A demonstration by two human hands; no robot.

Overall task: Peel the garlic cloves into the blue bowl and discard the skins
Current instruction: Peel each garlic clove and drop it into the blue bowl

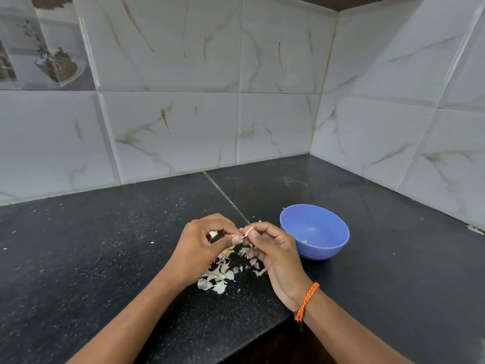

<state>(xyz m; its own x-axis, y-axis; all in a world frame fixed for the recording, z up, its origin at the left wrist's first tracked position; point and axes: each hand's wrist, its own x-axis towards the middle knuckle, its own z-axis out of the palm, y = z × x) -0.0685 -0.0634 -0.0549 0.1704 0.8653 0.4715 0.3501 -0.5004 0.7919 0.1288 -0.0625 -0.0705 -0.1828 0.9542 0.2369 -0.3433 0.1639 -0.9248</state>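
Both my hands meet above the black counter, just left of the blue bowl [338, 232]. My right hand [273, 248] pinches a small pale garlic clove [248, 231] between thumb and fingers. My left hand [202, 243] has its fingers curled in, its thumb and fingertips against the clove's left end. Most of the clove is hidden by the fingers. Beneath the hands lies a loose pile of papery garlic skins [219, 278]. The bowl's inside shows only a tiny greenish speck.
The black stone counter [105, 258] runs back to marbled white wall tiles that form a corner behind the bowl. The counter's front edge is near my right wrist, which wears an orange thread band [307, 302]. Tiny skin flecks dot the counter.
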